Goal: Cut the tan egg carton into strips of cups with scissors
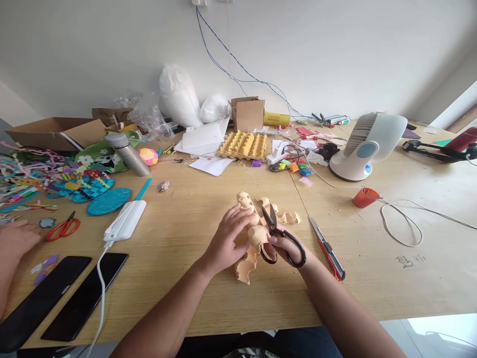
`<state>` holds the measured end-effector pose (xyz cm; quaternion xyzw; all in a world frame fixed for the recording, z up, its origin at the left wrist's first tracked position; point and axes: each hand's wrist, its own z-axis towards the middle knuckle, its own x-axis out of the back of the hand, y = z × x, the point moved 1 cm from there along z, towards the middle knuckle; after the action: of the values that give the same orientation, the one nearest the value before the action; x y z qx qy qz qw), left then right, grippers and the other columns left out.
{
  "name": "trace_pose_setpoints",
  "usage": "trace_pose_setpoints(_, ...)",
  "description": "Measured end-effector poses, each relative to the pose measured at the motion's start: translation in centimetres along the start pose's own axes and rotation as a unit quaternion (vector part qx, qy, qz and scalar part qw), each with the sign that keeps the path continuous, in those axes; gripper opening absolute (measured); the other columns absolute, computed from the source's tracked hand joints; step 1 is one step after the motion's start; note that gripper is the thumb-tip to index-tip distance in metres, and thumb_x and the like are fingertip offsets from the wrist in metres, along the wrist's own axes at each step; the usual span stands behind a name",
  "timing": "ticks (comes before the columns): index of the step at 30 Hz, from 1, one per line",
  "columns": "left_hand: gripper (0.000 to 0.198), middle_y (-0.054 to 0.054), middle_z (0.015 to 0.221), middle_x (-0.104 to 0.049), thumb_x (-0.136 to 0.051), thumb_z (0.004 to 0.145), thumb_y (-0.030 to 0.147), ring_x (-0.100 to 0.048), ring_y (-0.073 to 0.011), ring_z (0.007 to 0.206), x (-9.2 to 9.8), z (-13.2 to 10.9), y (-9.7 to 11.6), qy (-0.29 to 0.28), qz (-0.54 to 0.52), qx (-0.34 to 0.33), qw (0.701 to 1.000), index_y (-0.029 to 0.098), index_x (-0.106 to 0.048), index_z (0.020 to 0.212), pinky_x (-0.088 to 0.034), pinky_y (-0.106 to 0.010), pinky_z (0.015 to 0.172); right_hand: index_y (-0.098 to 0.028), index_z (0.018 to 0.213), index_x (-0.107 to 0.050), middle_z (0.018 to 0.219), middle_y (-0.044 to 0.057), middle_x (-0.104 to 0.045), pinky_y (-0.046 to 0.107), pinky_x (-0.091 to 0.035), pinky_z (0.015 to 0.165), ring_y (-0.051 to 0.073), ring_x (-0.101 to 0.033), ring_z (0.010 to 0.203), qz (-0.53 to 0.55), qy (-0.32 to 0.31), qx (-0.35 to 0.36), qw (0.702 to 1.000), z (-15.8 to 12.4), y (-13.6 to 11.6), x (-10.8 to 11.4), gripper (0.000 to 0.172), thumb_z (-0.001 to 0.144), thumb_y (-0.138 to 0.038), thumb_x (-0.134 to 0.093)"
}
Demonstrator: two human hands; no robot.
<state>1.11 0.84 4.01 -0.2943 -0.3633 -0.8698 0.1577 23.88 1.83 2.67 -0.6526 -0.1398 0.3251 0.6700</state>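
My right hand [286, 246] has its fingers through the black handles of a pair of scissors [273, 227], blades pointing away from me and slightly apart. My left hand [228, 239] grips a strip of peach-coloured egg carton [258, 235], thumb at the near cup and fingers over its far part. A ragged, curved strip [246, 268] of the same carton hangs at its near end. Torn carton scraps [290, 218] lie just beyond the scissors. The scissors touch or nearly touch the near cup; I cannot tell which.
A red utility knife [330, 253] lies right of my right hand. Farther off are a yellow egg tray [244, 145], a white fan [363, 146] and an orange cup [365, 197]. At left are a power bank [126, 219], red-handled scissors [64, 228] and another person's hand [18, 238].
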Motion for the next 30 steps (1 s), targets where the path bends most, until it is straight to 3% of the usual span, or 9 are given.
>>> trace_pose_setpoints(3, 0.052, -0.011, 0.144, -0.069, -0.069, 0.098, 0.023, -0.050, -0.0334, 0.150, 0.4, 0.1, -0.5, -0.001, 0.040, -0.021, 0.999, 0.032, -0.060, 0.148, -0.027, -0.062, 0.131, -0.022, 0.088, -0.061, 0.055, -0.005, -0.059, 0.029, -0.040, 0.058, 0.014, -0.051, 0.050, 0.063, 0.012, -0.006, 0.998, 0.1, -0.2, 0.0, 0.030, 0.091, -0.050, -0.071)
trace_pose_setpoints(6, 0.060, -0.014, 0.140, -0.069, -0.078, 0.093, 0.033, -0.054, -0.0353, 0.145, 0.5, 0.1, -0.6, -0.008, 0.054, -0.024, 0.998, 0.028, -0.058, 0.149, -0.035, -0.060, 0.127, -0.022, 0.090, -0.060, 0.053, -0.006, -0.056, 0.027, -0.035, 0.052, 0.012, -0.046, 0.044, 0.115, 0.028, -0.015, 0.993, 0.1, -0.4, -0.1, 0.032, 0.086, -0.051, -0.074)
trace_pose_setpoints(11, 0.047, -0.015, 0.146, -0.066, -0.073, 0.096, 0.029, -0.054, -0.0338, 0.146, 0.4, 0.0, -0.4, -0.028, 0.045, -0.028, 0.998, 0.026, -0.061, 0.141, -0.039, -0.057, 0.125, -0.022, 0.092, -0.058, 0.051, -0.007, -0.054, 0.025, -0.034, 0.048, 0.012, -0.045, 0.043, 0.137, 0.039, -0.029, 0.989, 0.2, -0.3, -0.2, 0.036, 0.083, -0.052, -0.076)
trace_pose_setpoints(15, 0.044, -0.013, 0.137, -0.073, -0.076, 0.095, 0.033, -0.065, -0.0323, 0.132, 0.5, 0.1, -0.5, -0.015, 0.065, -0.006, 0.998, 0.028, -0.063, 0.137, -0.044, -0.054, 0.119, -0.022, 0.091, -0.059, 0.057, -0.004, -0.056, 0.028, -0.038, 0.051, 0.013, -0.047, 0.048, 0.064, 0.087, 0.015, 0.994, 0.4, -0.2, 0.0, 0.039, 0.093, -0.059, -0.068)
trace_pose_setpoints(18, 0.046, -0.013, 0.126, -0.075, -0.078, 0.093, 0.038, -0.070, -0.0313, 0.121, 0.8, 0.0, -0.3, 0.070, 0.097, 0.007, 0.993, 0.027, -0.062, 0.134, -0.054, -0.046, 0.107, -0.022, 0.093, -0.059, 0.063, -0.003, -0.057, 0.029, -0.041, 0.059, 0.015, -0.050, 0.057, -0.054, 0.155, 0.055, 0.985, 0.5, -0.5, 0.0, 0.039, 0.102, -0.060, -0.059)
trace_pose_setpoints(21, 0.046, -0.012, 0.120, -0.075, -0.078, 0.093, 0.041, -0.072, -0.0294, 0.112, 1.1, -0.1, -0.1, 0.138, 0.127, 0.035, 0.982, 0.026, -0.060, 0.133, -0.057, -0.039, 0.096, -0.024, 0.102, -0.060, 0.071, -0.003, -0.055, 0.030, -0.044, 0.064, 0.016, -0.050, 0.065, -0.133, 0.206, 0.040, 0.969, 0.4, -0.6, -0.5, 0.035, 0.102, -0.059, -0.063)
trace_pose_setpoints(24, 0.050, -0.013, 0.120, -0.074, -0.078, 0.093, 0.043, -0.072, -0.0288, 0.110, 1.1, -0.2, 0.0, 0.158, 0.153, 0.061, 0.974, 0.025, -0.058, 0.135, -0.057, -0.037, 0.092, -0.025, 0.116, -0.059, 0.085, 0.000, -0.058, 0.031, -0.048, 0.073, 0.018, -0.055, 0.078, -0.157, 0.205, 0.046, 0.965, 0.2, -0.1, -1.2, 0.038, 0.101, -0.060, -0.065)
trace_pose_setpoints(30, 0.059, -0.015, 0.120, -0.073, -0.076, 0.095, 0.044, -0.071, -0.0302, 0.108, 1.1, -0.2, 0.4, 0.172, 0.204, 0.040, 0.963, 0.021, -0.053, 0.145, -0.056, -0.038, 0.087, -0.027, 0.129, -0.052, 0.109, 0.006, -0.065, 0.036, -0.051, 0.089, 0.022, -0.063, 0.097, -0.205, 0.125, 0.051, 0.969, -0.3, 0.7, -2.0, 0.042, 0.102, -0.056, -0.065)
